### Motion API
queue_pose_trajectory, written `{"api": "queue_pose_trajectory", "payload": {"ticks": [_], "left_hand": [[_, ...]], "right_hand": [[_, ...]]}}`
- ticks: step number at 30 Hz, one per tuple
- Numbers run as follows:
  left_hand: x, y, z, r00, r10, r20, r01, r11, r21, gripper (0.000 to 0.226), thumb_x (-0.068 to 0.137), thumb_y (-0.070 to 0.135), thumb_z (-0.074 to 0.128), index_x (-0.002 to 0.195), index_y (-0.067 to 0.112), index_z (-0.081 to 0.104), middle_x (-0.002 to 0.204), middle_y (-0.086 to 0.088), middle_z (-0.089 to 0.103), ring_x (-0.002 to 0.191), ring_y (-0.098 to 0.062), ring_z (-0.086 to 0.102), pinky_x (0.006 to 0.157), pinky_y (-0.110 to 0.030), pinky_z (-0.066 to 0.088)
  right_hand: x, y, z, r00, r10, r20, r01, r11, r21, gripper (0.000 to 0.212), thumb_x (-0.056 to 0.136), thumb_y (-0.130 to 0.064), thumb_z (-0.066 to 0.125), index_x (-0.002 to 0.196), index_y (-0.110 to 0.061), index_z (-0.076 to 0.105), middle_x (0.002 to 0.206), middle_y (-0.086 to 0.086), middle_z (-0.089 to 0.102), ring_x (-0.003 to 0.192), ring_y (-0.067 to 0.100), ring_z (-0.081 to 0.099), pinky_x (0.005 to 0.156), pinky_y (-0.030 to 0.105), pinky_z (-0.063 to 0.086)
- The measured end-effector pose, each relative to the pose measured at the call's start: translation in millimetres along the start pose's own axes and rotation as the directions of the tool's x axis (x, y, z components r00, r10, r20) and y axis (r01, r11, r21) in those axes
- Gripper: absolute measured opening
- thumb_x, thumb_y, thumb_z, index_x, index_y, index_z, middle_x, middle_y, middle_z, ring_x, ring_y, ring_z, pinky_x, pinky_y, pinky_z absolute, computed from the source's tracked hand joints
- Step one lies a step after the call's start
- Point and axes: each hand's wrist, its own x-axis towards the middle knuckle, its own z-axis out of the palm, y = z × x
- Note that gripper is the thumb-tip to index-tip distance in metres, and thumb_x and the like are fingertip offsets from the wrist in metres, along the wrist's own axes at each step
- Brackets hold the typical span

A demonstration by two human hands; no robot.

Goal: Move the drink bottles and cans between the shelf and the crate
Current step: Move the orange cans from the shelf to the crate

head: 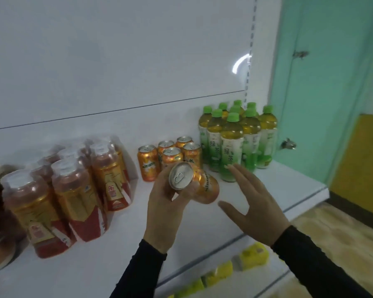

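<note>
Head view: our left hand grips an orange can at center; our right hand is spread open; green bottles read "绿茶".

The can near the middle of the frame is orange with a silver top. The cans just above it are orange with silver tops too. The bottles at the right have green caps, yellow-brown drink and green and white labels. The bottles at the left have red and gold labels and white caps. The shelf is white. The sleeves at the bottom are black. The door at the upper right is light green. The packs at the bottom are yellow.
</note>
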Motion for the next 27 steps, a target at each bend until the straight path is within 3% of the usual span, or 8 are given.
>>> {"api": "queue_pose_trajectory", "payload": {"ticks": [3, 9, 12, 14, 17, 20, 23, 27], "left_hand": [[-12.1, 1.5, 27.8, 0.998, -0.031, 0.055, 0.034, 0.997, -0.065, 0.051, 0.071, 0.047, 0.080, 0.120, 0.037, 0.067, 0.125, 0.001, 0.068, 0.119, -0.026, 0.063, 0.101, -0.061, 0.049], [-49.8, -9.2, 115.2, 0.982, -0.080, 0.171, 0.104, 0.985, -0.139, 0.051, 0.065, 0.049, 0.084, 0.113, 0.038, 0.070, 0.120, 0.006, 0.070, 0.117, -0.025, 0.064, 0.097, -0.054, 0.052], [-73.4, -20.3, 176.9, 0.967, -0.130, 0.218, 0.174, 0.966, -0.191, 0.042, 0.068, 0.037, 0.088, 0.107, 0.040, 0.072, 0.114, 0.006, 0.072, 0.114, -0.030, 0.065, 0.088, -0.047, 0.055], [-93.0, -27.4, 228.4, 0.953, -0.153, 0.263, 0.213, 0.953, -0.217, 0.047, 0.063, 0.044, 0.091, 0.106, 0.040, 0.072, 0.113, 0.007, 0.072, 0.110, -0.026, 0.067, 0.079, -0.039, 0.058], [-120.8, -41.1, 301.0, 0.923, -0.168, 0.347, 0.253, 0.943, -0.217, 0.037, 0.071, 0.023, 0.086, 0.102, 0.040, 0.072, 0.108, 0.010, 0.073, 0.105, -0.022, 0.069, 0.077, -0.037, 0.056], [-147.5, -50.3, 372.6, 0.867, -0.199, 0.457, 0.299, 0.941, -0.159, 0.037, 0.067, 0.034, 0.082, 0.101, 0.042, 0.072, 0.107, 0.009, 0.072, 0.098, -0.016, 0.068, 0.079, -0.041, 0.056], [-166.1, -59.5, 430.7, 0.808, -0.211, 0.551, 0.316, 0.943, -0.103, 0.036, 0.067, 0.038, 0.080, 0.102, 0.039, 0.072, 0.107, 0.009, 0.071, 0.100, -0.014, 0.068, 0.078, -0.032, 0.057], [-183.7, -80.1, 499.4, 0.698, -0.242, 0.673, 0.342, 0.939, -0.017, 0.038, 0.077, 0.013, 0.084, 0.109, 0.026, 0.067, 0.100, 0.014, 0.073, 0.093, -0.006, 0.070, 0.076, -0.023, 0.055]], "right_hand": [[-38.2, 17.7, -41.9, 0.995, 0.059, -0.078, -0.068, 0.991, -0.115, 0.070, 0.092, -0.056, 0.052, 0.151, -0.024, 0.032, 0.152, 0.007, 0.043, 0.138, 0.024, 0.042, 0.110, 0.036, 0.037], [-125.6, 70.6, -133.6, 0.972, 0.203, -0.121, -0.228, 0.940, -0.254, 0.063, 0.095, -0.049, 0.053, 0.147, -0.016, 0.040, 0.151, 0.011, 0.042, 0.138, 0.025, 0.041, 0.114, 0.019, 0.023], [-172.0, 101.8, -184.1, 0.954, 0.264, -0.143, -0.296, 0.904, -0.309, 0.063, 0.094, -0.048, 0.054, 0.147, -0.016, 0.039, 0.151, 0.012, 0.042, 0.138, 0.027, 0.043, 0.112, 0.030, 0.033], [-205.2, 124.7, -221.5, 0.939, 0.308, -0.155, -0.343, 0.880, -0.327, 0.064, 0.094, -0.047, 0.056, 0.147, -0.015, 0.040, 0.151, 0.011, 0.042, 0.138, 0.028, 0.044, 0.110, 0.036, 0.038], [-250.0, 153.9, -273.4, 0.912, 0.374, -0.169, -0.411, 0.822, -0.395, 0.065, 0.094, -0.049, 0.055, 0.146, -0.011, 0.043, 0.151, 0.011, 0.042, 0.138, 0.025, 0.042, 0.113, 0.024, 0.029], [-292.9, 177.9, -319.6, 0.870, 0.451, -0.198, -0.491, 0.764, -0.418, 0.066, 0.095, -0.052, 0.052, 0.145, -0.010, 0.045, 0.149, 0.012, 0.044, 0.137, 0.025, 0.041, 0.114, 0.019, 0.023], [-326.8, 199.6, -353.7, 0.826, 0.516, -0.227, -0.559, 0.699, -0.446, 0.067, 0.096, -0.057, 0.046, 0.145, -0.011, 0.046, 0.148, 0.012, 0.045, 0.137, 0.026, 0.041, 0.113, 0.022, 0.024], [-362.4, 226.4, -383.3, 0.766, 0.569, -0.298, -0.637, 0.611, -0.470, 0.066, 0.093, -0.051, 0.053, 0.143, -0.009, 0.046, 0.146, 0.014, 0.047, 0.134, 0.025, 0.039, 0.111, 0.026, 0.027]]}}
